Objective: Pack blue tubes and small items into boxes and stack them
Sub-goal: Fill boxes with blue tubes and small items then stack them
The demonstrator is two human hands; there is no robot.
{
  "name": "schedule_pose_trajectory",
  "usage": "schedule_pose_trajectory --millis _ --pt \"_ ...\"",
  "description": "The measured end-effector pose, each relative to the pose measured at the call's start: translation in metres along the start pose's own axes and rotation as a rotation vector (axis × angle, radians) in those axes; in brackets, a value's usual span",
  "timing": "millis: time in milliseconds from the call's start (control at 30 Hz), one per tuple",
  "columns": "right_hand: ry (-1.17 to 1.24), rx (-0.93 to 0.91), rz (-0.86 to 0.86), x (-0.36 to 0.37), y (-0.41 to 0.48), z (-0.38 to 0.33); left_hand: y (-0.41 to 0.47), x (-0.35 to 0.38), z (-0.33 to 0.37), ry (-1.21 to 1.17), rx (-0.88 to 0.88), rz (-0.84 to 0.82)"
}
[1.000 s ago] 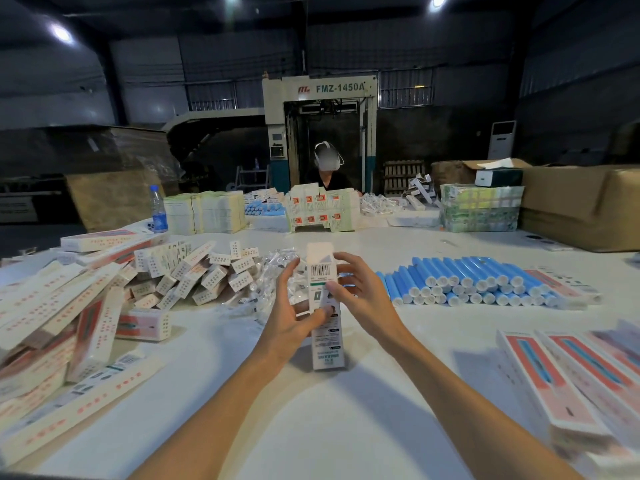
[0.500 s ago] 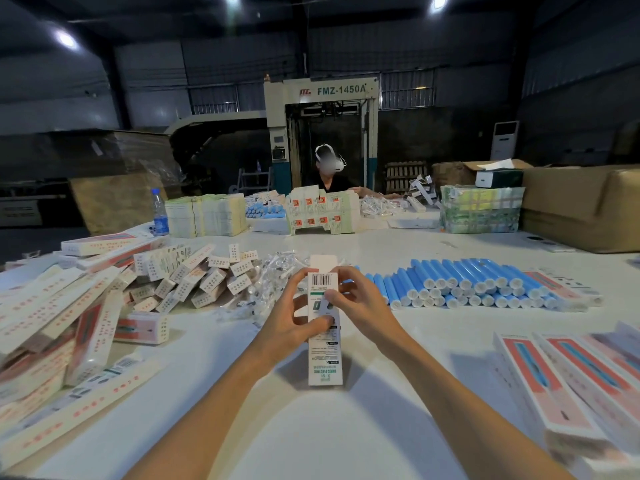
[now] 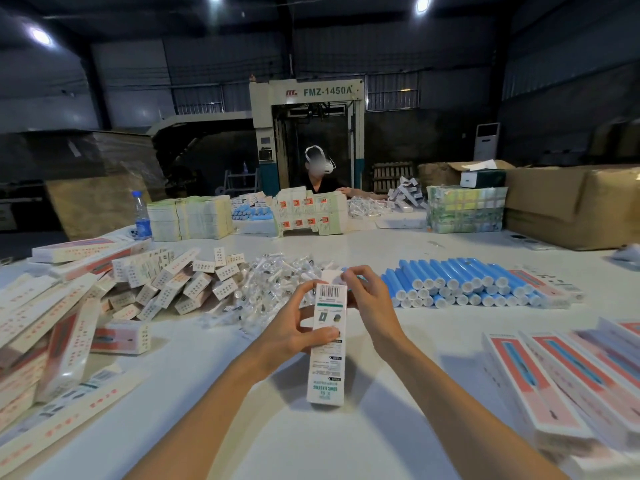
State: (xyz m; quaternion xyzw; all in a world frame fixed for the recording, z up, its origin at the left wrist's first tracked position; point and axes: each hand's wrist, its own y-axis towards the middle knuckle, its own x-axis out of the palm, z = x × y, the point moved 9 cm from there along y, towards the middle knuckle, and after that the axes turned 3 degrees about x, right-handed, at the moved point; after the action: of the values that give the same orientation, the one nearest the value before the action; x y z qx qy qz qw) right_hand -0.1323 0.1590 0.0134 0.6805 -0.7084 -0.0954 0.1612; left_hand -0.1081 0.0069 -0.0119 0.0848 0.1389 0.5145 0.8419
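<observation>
Gripping box (image 3: 327,372) — left hand (image 3: 294,336) midway, right hand (image 3: 372,306) top.

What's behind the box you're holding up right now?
A pile of clear-wrapped small items lies on the table behind the box, with stacked blue tubes further right. The box, left hand and right hand cover the pile's near edge.

Open tabletop (image 3: 329,452) nearby, box heaps (image 3: 69,327) left, blue tubes (image 3: 460,282) right, packets (image 3: 273,282) ahead
</observation>
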Motion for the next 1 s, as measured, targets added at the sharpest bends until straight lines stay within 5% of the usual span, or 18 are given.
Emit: schedule_pose_trajectory --millis 367,667,1000 --pt "0.084 0.104 -0.177 -0.001 0.007 0.009 -0.007 0.001 -0.004 -0.047 -0.021 -0.010" --pt "-0.132 -0.120 -0.161 0.000 0.006 -0.016 -0.007 0.000 -0.005 -0.061 -0.004 0.008" --pt "-0.006 -0.020 -0.154 0.007 -0.001 -0.024 -0.009 -0.001 0.003 -0.013 -0.003 0.033"
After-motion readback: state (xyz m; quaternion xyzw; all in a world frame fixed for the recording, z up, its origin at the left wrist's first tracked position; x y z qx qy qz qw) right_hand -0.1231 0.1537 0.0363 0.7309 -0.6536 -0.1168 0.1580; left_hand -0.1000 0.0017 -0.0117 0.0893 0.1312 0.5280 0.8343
